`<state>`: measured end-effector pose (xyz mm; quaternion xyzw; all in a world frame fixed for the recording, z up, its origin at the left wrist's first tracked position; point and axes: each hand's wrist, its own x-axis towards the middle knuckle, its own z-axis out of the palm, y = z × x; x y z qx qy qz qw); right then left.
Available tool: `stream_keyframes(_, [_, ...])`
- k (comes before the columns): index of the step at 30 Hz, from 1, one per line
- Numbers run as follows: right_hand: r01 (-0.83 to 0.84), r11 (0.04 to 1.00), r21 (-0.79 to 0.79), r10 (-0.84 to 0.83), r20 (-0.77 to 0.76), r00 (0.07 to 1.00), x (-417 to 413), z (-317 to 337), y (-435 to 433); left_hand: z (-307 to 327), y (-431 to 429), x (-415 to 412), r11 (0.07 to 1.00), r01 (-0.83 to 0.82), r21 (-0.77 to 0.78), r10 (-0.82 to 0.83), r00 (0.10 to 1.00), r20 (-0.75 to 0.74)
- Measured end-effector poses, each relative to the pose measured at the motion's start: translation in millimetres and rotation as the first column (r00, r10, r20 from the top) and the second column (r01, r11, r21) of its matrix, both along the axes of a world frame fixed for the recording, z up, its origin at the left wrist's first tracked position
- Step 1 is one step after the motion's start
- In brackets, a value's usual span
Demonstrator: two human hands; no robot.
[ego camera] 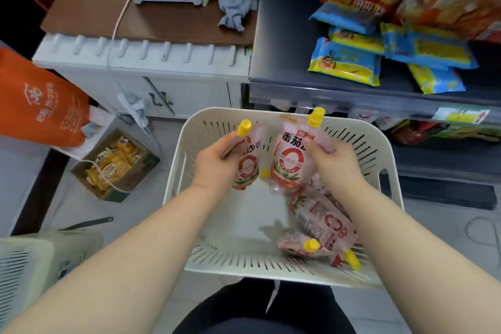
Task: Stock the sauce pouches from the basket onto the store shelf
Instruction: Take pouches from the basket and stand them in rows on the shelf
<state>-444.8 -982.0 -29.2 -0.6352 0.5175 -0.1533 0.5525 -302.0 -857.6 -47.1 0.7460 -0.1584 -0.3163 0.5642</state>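
Both hands up with a sauce pouch each!
Left hand (217,165) grips one pouch (248,163), right hand (334,163) clamps another (288,163); the basket (271,271) sits below them.

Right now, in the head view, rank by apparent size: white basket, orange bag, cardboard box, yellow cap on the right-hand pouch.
1. white basket
2. orange bag, partly cut off by the frame
3. cardboard box
4. yellow cap

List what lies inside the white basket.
Several sauce pouches lie heaped at the right side of the basket. The left hand and right hand each hold another above it. The right forearm hides part of the heap.
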Motion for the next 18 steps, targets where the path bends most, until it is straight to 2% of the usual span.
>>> stream_keyframes(2, [0.04,0.999,-0.027,-0.039,0.052,0.998,-4.1,26.3,-1.3,24.8,-0.2,-2.9,0.994,0.061,-0.087,-0.059,0.998,0.026])
stream_keyframes(6, [0.102,0.991,-0.088,-0.081,0.212,0.974,-15.1,77.5,-6.0,81.8,-12.0,-17.4,0.959,0.2,-0.2,-0.162,0.968,0.192])
stream_keyframes(8, [0.129,0.984,-0.123,-0.084,0.319,0.944,-28.2,100.2,-10.6,110.1,-20.4,-26.5,0.939,0.219,-0.264,-0.177,0.969,0.172])
stream_keyframes(11, [0.138,0.972,-0.189,-0.051,0.406,0.912,-55.6,131.4,-19.3,143.4,-34.6,-43.2,0.928,0.254,-0.274,-0.203,0.958,0.201])
stream_keyframes(18, [0.197,0.937,-0.29,-0.016,0.525,0.851,-147.4,190.3,-43.4,201.8,-68.9,-121.4,0.869,0.292,-0.399,-0.219,0.951,0.218])
